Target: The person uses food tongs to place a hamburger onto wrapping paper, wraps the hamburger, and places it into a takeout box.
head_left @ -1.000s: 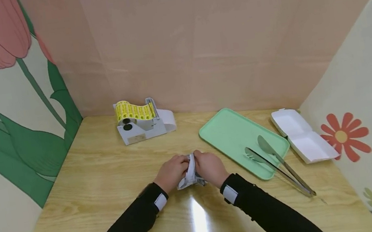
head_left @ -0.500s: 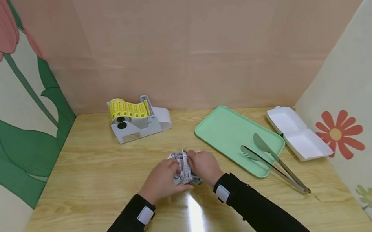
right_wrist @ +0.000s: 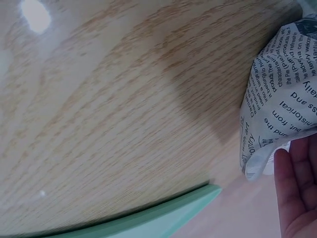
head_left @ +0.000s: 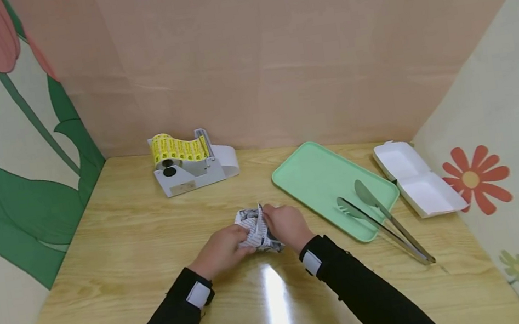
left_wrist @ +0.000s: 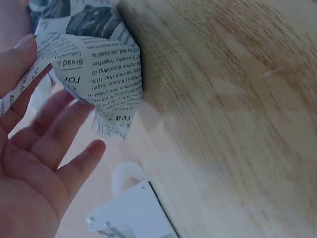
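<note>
Two-handed, holds the printed paper bundle point(head_left: 251, 223) between left grip point(head_left: 222, 249) and right grip point(head_left: 290, 228), pinching opposite sides, with the upright fold point(head_left: 260, 213) nearer the right.

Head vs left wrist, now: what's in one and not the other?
Head only: the green tray, the tongs lying partly on it, the open white box, the yellow label roll and the red flower print.

Left wrist only: readable words, such as "Bread", on the printed paper; in the head view the print is too small to read.

Both: the paper itself, the left hand holding it, the wooden table and the dispenser, cut off by the wrist view's edge.
</note>
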`<state>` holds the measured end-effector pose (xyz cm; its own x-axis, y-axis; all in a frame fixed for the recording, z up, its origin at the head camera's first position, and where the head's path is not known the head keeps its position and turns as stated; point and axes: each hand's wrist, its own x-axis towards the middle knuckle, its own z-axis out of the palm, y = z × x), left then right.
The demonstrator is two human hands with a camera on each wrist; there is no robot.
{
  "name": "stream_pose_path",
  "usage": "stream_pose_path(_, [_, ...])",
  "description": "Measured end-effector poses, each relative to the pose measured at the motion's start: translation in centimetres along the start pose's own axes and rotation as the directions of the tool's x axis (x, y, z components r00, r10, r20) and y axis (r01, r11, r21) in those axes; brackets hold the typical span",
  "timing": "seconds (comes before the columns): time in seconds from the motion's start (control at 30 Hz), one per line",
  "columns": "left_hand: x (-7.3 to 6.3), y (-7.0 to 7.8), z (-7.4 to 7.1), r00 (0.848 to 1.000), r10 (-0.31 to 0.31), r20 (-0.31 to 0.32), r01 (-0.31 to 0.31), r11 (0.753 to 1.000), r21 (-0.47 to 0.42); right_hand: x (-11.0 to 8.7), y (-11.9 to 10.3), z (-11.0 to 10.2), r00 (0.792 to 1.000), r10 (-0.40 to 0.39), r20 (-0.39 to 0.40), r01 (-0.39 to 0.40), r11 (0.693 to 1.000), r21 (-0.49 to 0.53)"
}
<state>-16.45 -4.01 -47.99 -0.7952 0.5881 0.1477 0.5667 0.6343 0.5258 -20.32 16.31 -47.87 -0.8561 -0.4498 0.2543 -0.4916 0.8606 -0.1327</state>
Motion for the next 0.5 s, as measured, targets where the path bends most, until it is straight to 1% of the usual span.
stream_pose_path(0.17, [0.5,-1.0,-0.3,0.998,-0.008,0.059,0.011,0.998,-0.064,0.0,0.4,0.3,1.000,0.012,-0.026,-0.011,1.000,0.026])
stream_pose_path(0.27, [0.9,-1.6,-0.8,0.995,-0.016,0.103,0.028,0.993,-0.116,0.1,0.6,0.5,0.999,0.025,-0.025,-0.023,0.999,0.048])
stream_pose_path(0.33, [1.2,-2.0,-1.1,0.990,-0.031,0.140,0.055,0.984,-0.169,0.2,0.7,0.7,0.999,0.032,-0.016,-0.031,0.998,0.056])
stream_pose_path(0.4, [1.4,-2.3,-1.4,0.982,-0.057,0.181,0.096,0.972,-0.215,0.4,0.8,0.9,0.999,0.035,-0.009,-0.035,0.998,0.046])
stream_pose_path(0.5, [1.7,-2.6,-1.8,0.972,-0.083,0.218,0.139,0.956,-0.258,0.7,1.0,0.9,0.999,0.044,0.005,-0.044,0.999,0.030])
